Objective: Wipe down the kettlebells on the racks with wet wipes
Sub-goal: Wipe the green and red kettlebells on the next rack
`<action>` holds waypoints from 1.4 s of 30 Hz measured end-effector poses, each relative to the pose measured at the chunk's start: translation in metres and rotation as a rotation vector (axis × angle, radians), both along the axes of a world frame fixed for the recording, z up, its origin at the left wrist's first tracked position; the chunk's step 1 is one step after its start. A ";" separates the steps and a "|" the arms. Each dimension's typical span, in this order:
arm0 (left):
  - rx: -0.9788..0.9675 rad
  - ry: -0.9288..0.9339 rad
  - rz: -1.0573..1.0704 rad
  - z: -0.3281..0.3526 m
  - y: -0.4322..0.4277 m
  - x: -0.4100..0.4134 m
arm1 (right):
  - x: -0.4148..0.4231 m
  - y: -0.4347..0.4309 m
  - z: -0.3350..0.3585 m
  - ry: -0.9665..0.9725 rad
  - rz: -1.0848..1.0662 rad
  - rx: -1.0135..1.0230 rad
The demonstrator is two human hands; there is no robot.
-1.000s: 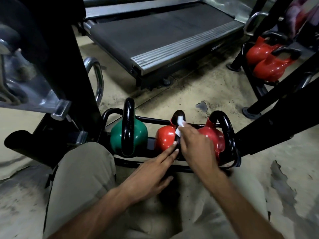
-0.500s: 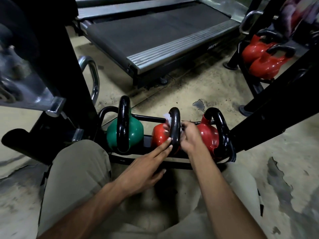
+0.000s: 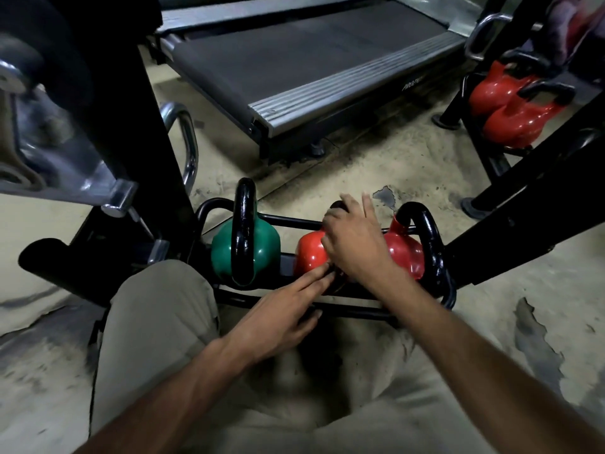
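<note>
A low black rack [image 3: 360,314] on the floor holds 3 kettlebells in a row: a green kettlebell [image 3: 262,247], a middle red kettlebell [image 3: 309,253] and a right red kettlebell [image 3: 404,253].

The right hand [image 3: 353,244] lies over the top of the middle one's black handle and hides most of it. 2 of its fingers stick out straight past the handle. The wipe is not in sight. It may be under that hand. I cannot tell if the hand grips the handle or just presses on it.

The left hand [image 3: 278,319] is flat and open. Its straight fingertips touch the near foot of the same handle. It holds nothing.

A kettlebell is hard and heavy, so it should sit firm while it is rubbed. The red ball looks shiny and smooth, so a wet wipe will likely slide on it easily. The thick handle loop is the best place to take hold if it must be turned or lifted.

2 more red kettlebells [image 3: 517,116] sit on another rack far to the right. A treadmill [image 3: 311,60] is behind.
</note>
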State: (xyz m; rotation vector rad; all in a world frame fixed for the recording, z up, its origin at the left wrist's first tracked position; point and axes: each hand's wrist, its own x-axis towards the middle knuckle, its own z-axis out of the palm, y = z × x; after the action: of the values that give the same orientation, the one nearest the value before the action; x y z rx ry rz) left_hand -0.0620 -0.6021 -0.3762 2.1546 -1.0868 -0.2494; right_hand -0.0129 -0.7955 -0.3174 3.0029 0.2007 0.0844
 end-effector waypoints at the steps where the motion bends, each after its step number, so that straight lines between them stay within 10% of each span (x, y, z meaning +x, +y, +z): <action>1: -0.013 -0.003 -0.004 0.001 -0.001 0.000 | 0.008 -0.001 0.009 0.084 0.040 -0.103; 7: -0.027 -0.029 0.028 0.002 -0.002 0.001 | -0.022 -0.010 0.011 -0.012 0.228 -0.108; 14: -0.074 -0.016 0.057 0.001 -0.004 0.000 | -0.082 0.013 -0.040 -0.377 -0.472 1.195; 21: -0.077 -0.018 0.084 -0.003 -0.004 -0.003 | 0.015 -0.006 -0.023 0.165 -0.970 2.324; 26: -0.077 0.000 0.112 -0.004 -0.006 -0.005 | -0.022 -0.006 -0.032 0.199 -0.839 2.111; 31: -0.124 0.056 0.199 0.002 -0.014 -0.008 | -0.071 0.001 -0.044 -0.181 -0.649 1.733; 37: -0.175 0.070 0.202 0.004 -0.015 -0.009 | -0.054 0.001 -0.035 -0.367 -0.219 0.892; 42: -0.107 0.052 0.188 0.003 -0.014 -0.010 | 0.003 -0.023 -0.008 -0.061 0.157 0.202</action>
State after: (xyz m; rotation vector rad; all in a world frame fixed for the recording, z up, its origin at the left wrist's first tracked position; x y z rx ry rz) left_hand -0.0716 -0.6162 -0.3729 2.1249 -0.8421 -0.1560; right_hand -0.0097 -0.8188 -0.3251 3.1734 0.4475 0.2246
